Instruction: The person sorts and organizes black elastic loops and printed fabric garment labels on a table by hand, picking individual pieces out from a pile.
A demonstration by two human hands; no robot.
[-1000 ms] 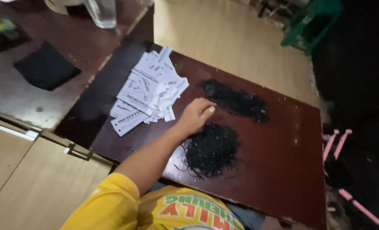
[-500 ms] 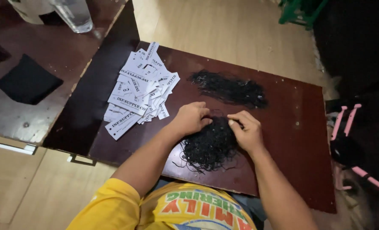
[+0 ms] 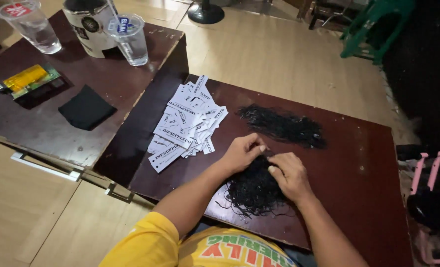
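Where both hands meet, left hand [image 3: 241, 152] and right hand [image 3: 290, 174] pinching black threads [image 3: 254, 190], fingertip grip partly hidden.

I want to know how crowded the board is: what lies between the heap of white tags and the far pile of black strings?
Nothing: in the head view, bare dark tabletop separates the white tags from the far pile of black strings.

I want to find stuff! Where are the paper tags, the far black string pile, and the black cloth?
Paper tags [image 3: 183, 126]: head view, middle of the white pile.
Far string pile [image 3: 284, 127]: head view, centre of the tangle.
Black cloth [image 3: 87, 107]: head view, its middle.
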